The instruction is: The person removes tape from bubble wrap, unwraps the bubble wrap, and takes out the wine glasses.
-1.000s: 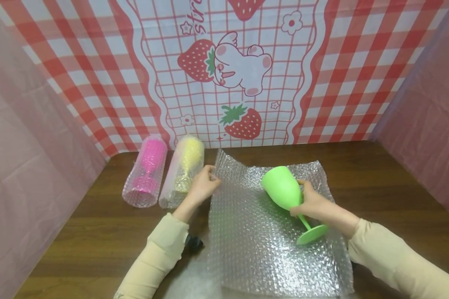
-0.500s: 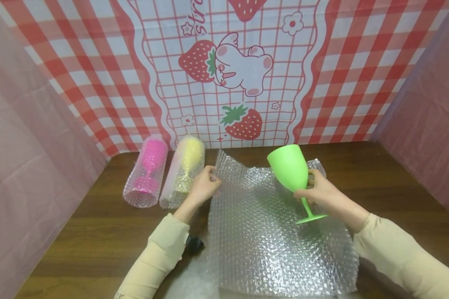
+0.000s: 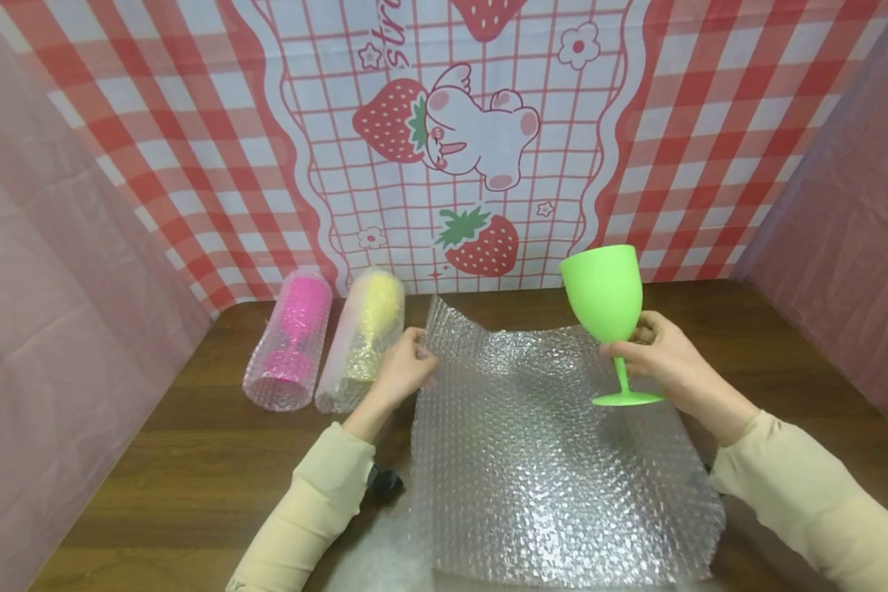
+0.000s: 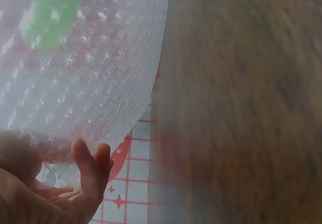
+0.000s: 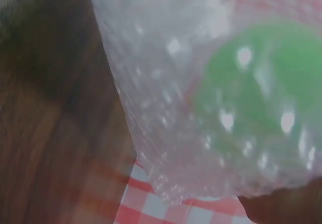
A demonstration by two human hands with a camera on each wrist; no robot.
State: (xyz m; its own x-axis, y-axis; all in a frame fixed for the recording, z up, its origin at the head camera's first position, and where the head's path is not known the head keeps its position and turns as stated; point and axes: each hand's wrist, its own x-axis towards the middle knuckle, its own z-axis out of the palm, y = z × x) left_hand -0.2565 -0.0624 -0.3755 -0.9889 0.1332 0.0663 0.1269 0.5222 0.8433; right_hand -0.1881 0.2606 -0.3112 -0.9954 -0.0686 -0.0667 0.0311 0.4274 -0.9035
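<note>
Goblet (image 3: 603, 292): blurred behind the wrap (image 3: 533, 460) in the right wrist view.
Right hand (image 3: 669, 358): fingers partly hidden by the goblet.
Yellow bundle (image 3: 372, 333): left of the wrap, partly hidden by the left hand (image 3: 402, 366).
Black object (image 3: 386, 485): left of the wrap, too unclear to name.
Lettering (image 3: 395, 33): beyond the wrap, cut off above.

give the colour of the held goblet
The goblet is bright green, clearest in the head view.

A dark brown wood-grain table (image 3: 155, 485) meets, along its far edge, a red-and-white checked cloth (image 3: 696, 148), whose gridded middle panel bears printed strawberries (image 3: 390, 122), a white cartoon animal (image 3: 481, 136) lying sideways and outlined flowers (image 3: 580, 46). Creased pink drapes (image 3: 844, 214) flank both sides.
</note>
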